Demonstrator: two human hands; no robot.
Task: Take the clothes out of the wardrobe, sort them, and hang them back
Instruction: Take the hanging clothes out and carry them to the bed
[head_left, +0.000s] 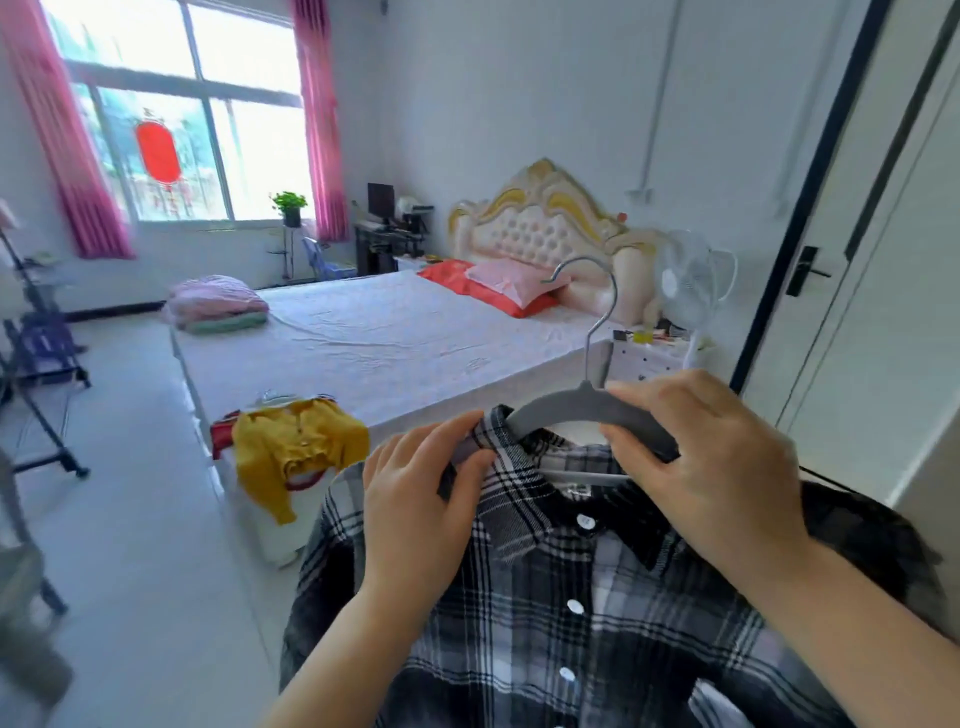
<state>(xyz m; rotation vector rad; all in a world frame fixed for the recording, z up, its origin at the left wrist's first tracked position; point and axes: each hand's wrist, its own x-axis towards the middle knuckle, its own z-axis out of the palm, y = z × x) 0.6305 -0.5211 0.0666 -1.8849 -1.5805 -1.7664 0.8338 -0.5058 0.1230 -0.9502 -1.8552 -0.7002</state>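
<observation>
The hanger (566, 410) was gripped by the right hand (717, 467), the plaid shirt (519, 649) pinched by the left hand (421, 509) — shoulders best seated evenly.

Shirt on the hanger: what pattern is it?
The shirt is black, grey and white plaid; head view shows it best.
</observation>
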